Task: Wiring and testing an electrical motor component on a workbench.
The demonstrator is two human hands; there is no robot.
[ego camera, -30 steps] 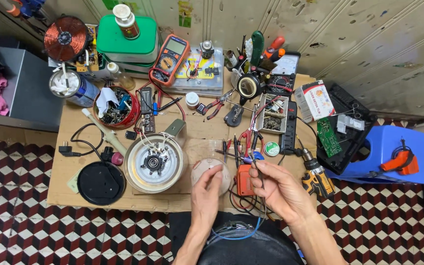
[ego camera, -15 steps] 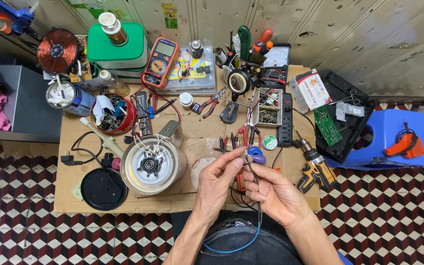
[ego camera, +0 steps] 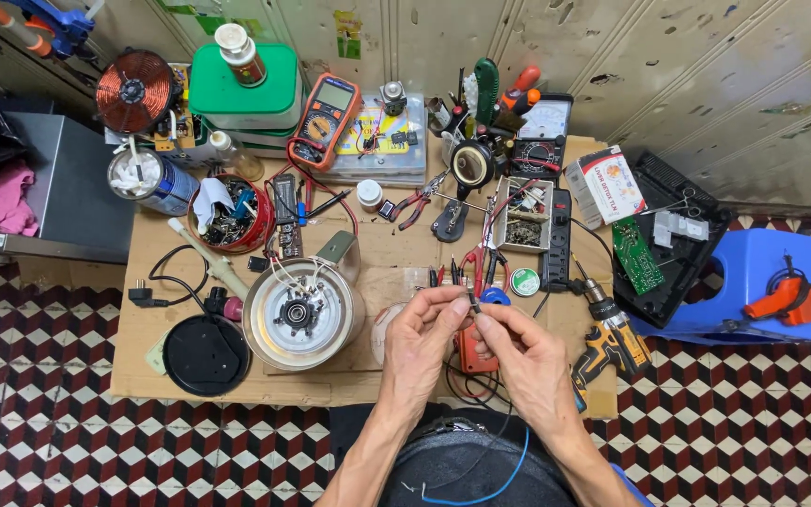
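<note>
Head view, looking down on a cluttered cardboard-topped bench [ego camera: 143, 366].

Both hands meet above the near edge of the bench. The left hand [ego camera: 421, 343] and right hand [ego camera: 529, 361] each pinch, between thumb and forefinger, the end of a thin dark wire [ego camera: 472, 302]; fingertips [ego camera: 458, 299] nearly touch, so the wire end sits right between them, lifted clear of the bench. Held this close and high, the small piece is probably being kept steady and in plain sight. What exactly the tip is, I cannot tell; too small.

Black leads [ego camera: 481, 394] trail from under the hands toward the body; a blue wire [ego camera: 499, 483] loops across the lap.

Just beneath the right hand, partly hidden, lies an orange-red boxy device [ego camera: 473, 355]. Left of the left hand stands a round metal housing with a motor inside [ego camera: 298, 312], open side up, white leads rising from it. Further left lies a black round lid [ego camera: 206, 354].

Beyond the hands: red-handled pliers [ego camera: 474, 263], a blue tape roll [ego camera: 495, 296], a black power strip [ego camera: 557, 239]. Right of the right hand lies a yellow-and-black cordless drill [ego camera: 609, 338]. At the far edge, well apart, an orange multimeter [ego camera: 328, 120] leans by a green-lidded box [ego camera: 246, 89].
</note>
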